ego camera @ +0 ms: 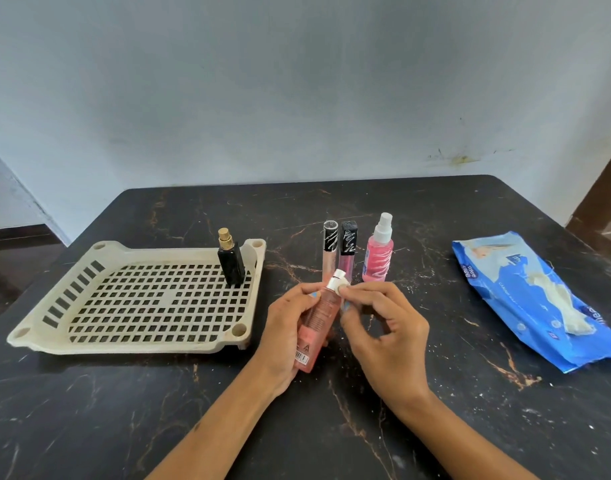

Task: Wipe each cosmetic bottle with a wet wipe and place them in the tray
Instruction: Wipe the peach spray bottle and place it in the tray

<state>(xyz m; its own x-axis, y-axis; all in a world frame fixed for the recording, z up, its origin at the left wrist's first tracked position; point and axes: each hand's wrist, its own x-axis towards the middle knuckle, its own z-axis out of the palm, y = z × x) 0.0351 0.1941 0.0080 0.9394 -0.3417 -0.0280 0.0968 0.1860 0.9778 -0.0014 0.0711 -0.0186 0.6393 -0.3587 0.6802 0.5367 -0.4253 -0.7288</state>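
Head view, relative to the cream perforated tray [89, 341]: one black bottle [232, 266] stands upright in its far right corner; two tubes [338, 251] and a pink spray bottle [378, 258] wait right of it on the dark surface [470, 427], the blue wipe pack [539, 299] farther right. Just right of the tray, left hand [283, 337] is closed round the peach bottle [319, 318], long axis tilted cap-away; right hand [383, 327] pinches a small white wipe [343, 289] at the cap, so the left hand sits nearer the tray.
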